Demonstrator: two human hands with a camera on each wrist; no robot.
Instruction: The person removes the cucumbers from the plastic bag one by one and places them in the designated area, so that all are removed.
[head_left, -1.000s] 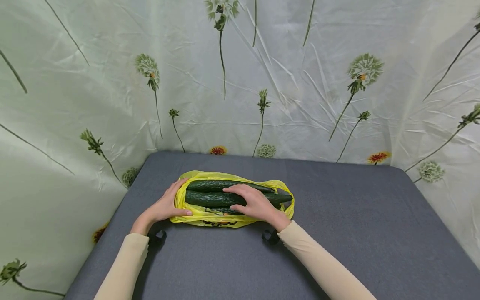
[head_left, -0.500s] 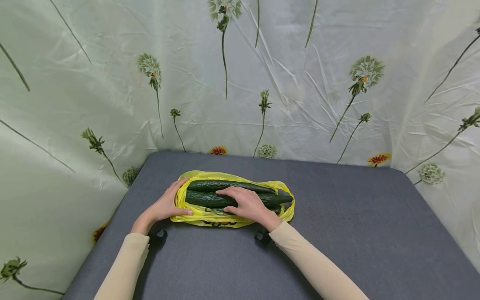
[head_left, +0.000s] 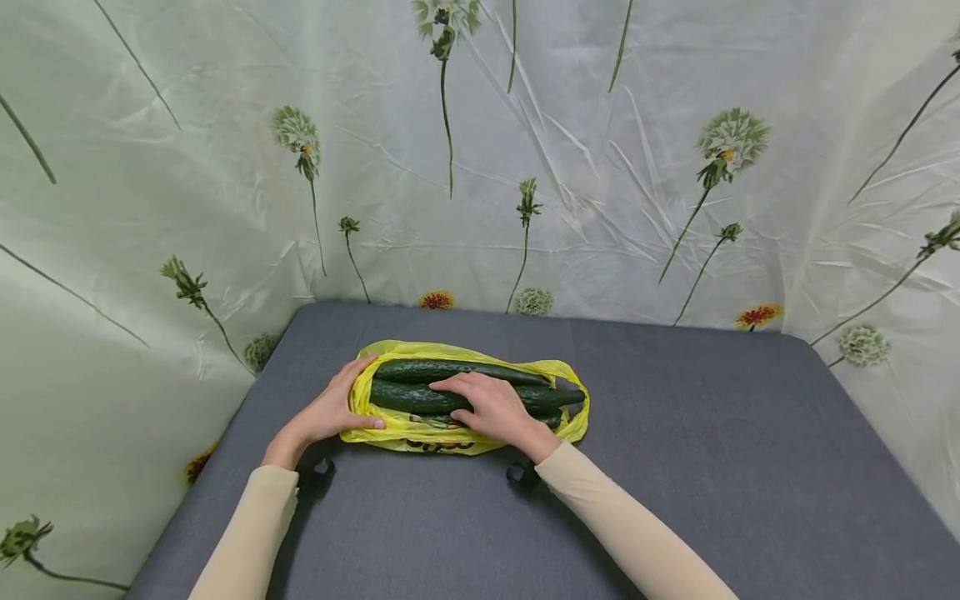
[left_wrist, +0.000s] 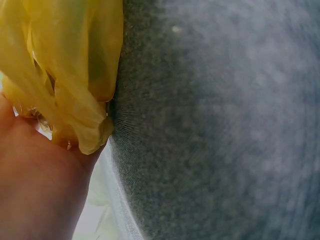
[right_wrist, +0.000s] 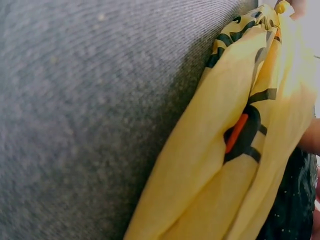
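A yellow plastic bag (head_left: 375, 437) lies on its side, its mouth spread wide around several long dark-green cucumbers (head_left: 435, 369). My left hand (head_left: 326, 417) grips the bag's left end, thumb over the front rim and fingers at the back; the left wrist view has crumpled bag film (left_wrist: 70, 60) against the palm. Over the middle cucumber (head_left: 405, 397) my right hand (head_left: 495, 410) is laid, fingers on its far side and thumb on the near side. In the right wrist view the bag's printed wall (right_wrist: 200, 165) hides most of that hand.
The bag rests on a grey cloth-covered table (head_left: 675, 433). Behind and to the left hangs a pale curtain (head_left: 600, 167) with printed dandelions. A dark strap (head_left: 522, 475) hangs under the right wrist, another strap (head_left: 321, 473) under the left.
My right hand has slid left along the middle cucumber, mostly in the first half second. The left hand, bag and cucumbers have stayed put.
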